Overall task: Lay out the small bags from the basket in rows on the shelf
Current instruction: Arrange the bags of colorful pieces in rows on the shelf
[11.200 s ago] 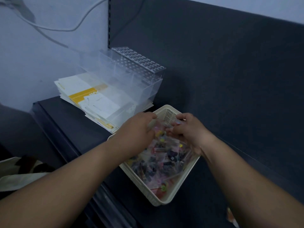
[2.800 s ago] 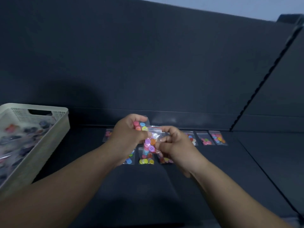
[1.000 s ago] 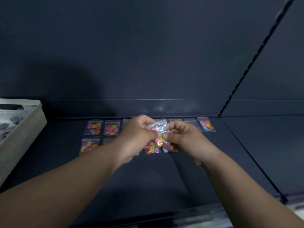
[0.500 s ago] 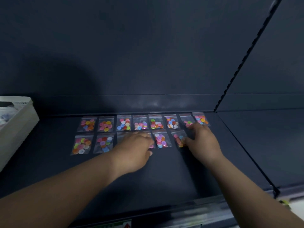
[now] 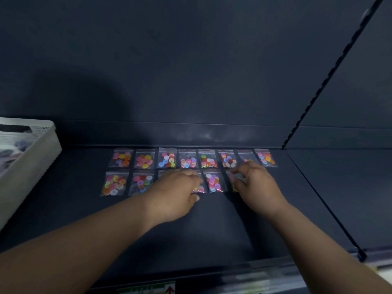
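I see the small bags [image 5: 214,183] lying flat in two rows at the far side of the shelf [image 5: 212,225], with the basket [image 5: 31,158] off to the left. My left hand [image 5: 178,187] rests palm down, fingers fairly straight, over the middle of the near row. My right hand [image 5: 252,181] has its fingers bent onto the bag at that row's right end; whether it pinches or only presses, I cannot tell. The bags look light, thin and slick, with loose buttons inside that would shift and bulge. I judge the best hold is a pinch at the flat sealed top edge.
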